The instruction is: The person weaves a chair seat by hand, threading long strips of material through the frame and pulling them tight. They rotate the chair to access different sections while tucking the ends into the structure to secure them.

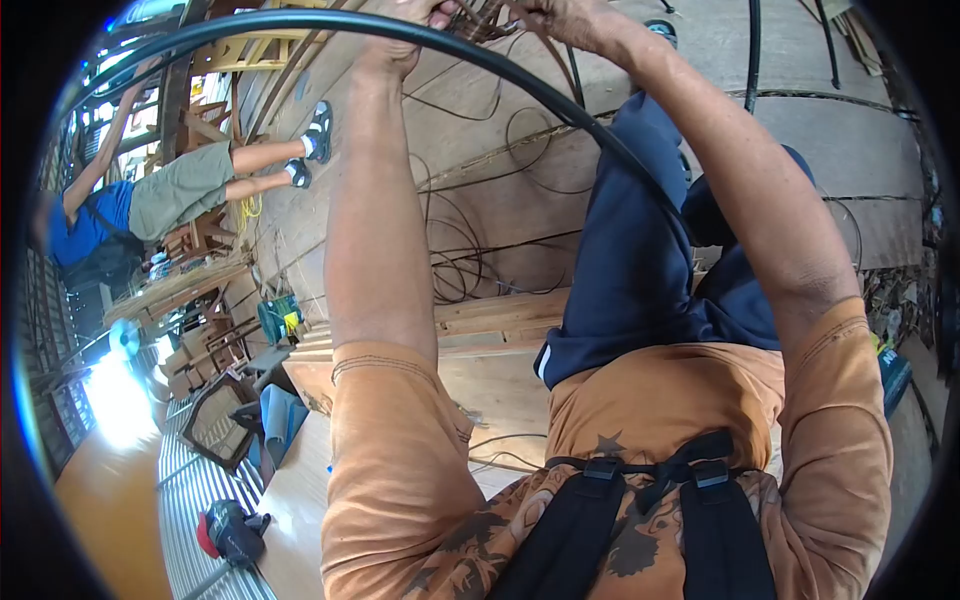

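Observation:
Both my hands are at the top edge of the head view, partly cut off. My left hand [405, 30] has its fingers closed around brown strips [480, 20]. Close by on the right, my right hand [570, 22] pinches at the same brown strips. A thick black tube [500, 72] arcs from the left side, across my left wrist, and down over my right thigh. Thin dark strands [465, 245] lie coiled on the wooden floor [530, 220] between my arms.
At the upper left a person in a blue shirt [120, 205] stands with one arm raised. Wooden planks [500, 320] lie before my lap. A framed woven panel [215, 420] and a dark bag [235, 530] are at lower left. Black rods [753, 50] stand at upper right.

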Demonstrator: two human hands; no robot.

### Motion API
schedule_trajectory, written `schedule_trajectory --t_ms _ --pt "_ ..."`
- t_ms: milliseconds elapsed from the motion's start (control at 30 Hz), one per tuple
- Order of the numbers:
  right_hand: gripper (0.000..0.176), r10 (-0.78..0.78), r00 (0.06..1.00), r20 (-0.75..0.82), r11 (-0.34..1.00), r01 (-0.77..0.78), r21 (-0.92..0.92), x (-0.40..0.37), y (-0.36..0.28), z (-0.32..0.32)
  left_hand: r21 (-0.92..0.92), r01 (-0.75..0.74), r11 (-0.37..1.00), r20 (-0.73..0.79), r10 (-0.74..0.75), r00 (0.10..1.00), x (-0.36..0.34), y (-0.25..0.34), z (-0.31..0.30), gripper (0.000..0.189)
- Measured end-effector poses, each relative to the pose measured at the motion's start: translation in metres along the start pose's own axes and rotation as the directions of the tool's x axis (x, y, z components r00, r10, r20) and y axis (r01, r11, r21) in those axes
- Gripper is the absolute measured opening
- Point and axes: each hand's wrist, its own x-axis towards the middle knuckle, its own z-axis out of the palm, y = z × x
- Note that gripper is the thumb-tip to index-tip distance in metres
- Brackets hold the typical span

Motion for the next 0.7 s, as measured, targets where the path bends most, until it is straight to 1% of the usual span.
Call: schedule_trajectory --t_ms 33,67,100,167,300,400,500,600,667,700 --pt "0.013 0.037 0.999 0.005 0.999 -0.036 -0.039 0.001 0.003 0.002 -0.094 -0.027 0.995 -0.030 0.024 0.999 -0.002 0.003 0.007 0.020" --pt "0.010 0.017 1.000 -0.023 0.999 -0.017 -0.028 0.002 0.006 0.004 -0.061 0.002 0.998 -0.033 -0.004 0.999 -0.001 0.000 0.003 0.019" --pt "0.010 0.016 0.999 -0.033 1.000 -0.016 -0.017 0.001 0.009 0.007 -0.124 0.004 0.992 -0.018 -0.007 1.000 -0.002 0.001 0.006 0.020" --pt "0.009 0.015 0.998 -0.054 1.000 -0.016 -0.001 0.001 0.008 0.007 -0.074 -0.022 0.997 -0.051 0.019 0.999 -0.001 -0.002 0.004 0.019" --pt "0.010 0.020 0.998 -0.065 0.999 -0.017 0.039 0.003 0.007 0.008 -0.040 0.005 0.999 -0.103 -0.009 0.995 -0.003 -0.002 0.002 0.019" --pt "0.014 0.118 0.993 0.030 0.992 -0.119 0.038 -0.001 -0.011 -0.006 -0.027 0.012 1.000 -0.143 -0.016 0.990 -0.004 0.002 0.007 0.018" --pt "0.018 0.027 0.995 -0.093 1.000 -0.027 0.004 -0.004 -0.008 0.000 -0.047 0.007 0.999 -0.112 -0.012 0.994 -0.006 0.007 0.009 0.018" --pt "0.022 -0.011 0.995 -0.101 0.999 0.006 -0.047 -0.004 -0.004 0.003 -0.017 0.000 1.000 -0.132 -0.002 0.991 -0.006 0.005 0.010 0.018" --pt "0.025 0.017 0.996 -0.087 0.996 -0.025 -0.085 -0.005 -0.007 0.003 0.023 -0.007 1.000 -0.129 0.010 0.992 -0.009 0.011 0.014 0.019" --pt "0.027 0.033 0.996 -0.085 0.993 -0.042 -0.107 -0.005 -0.008 0.002 0.055 0.003 0.998 -0.152 0.006 0.988 -0.010 0.014 0.017 0.020"
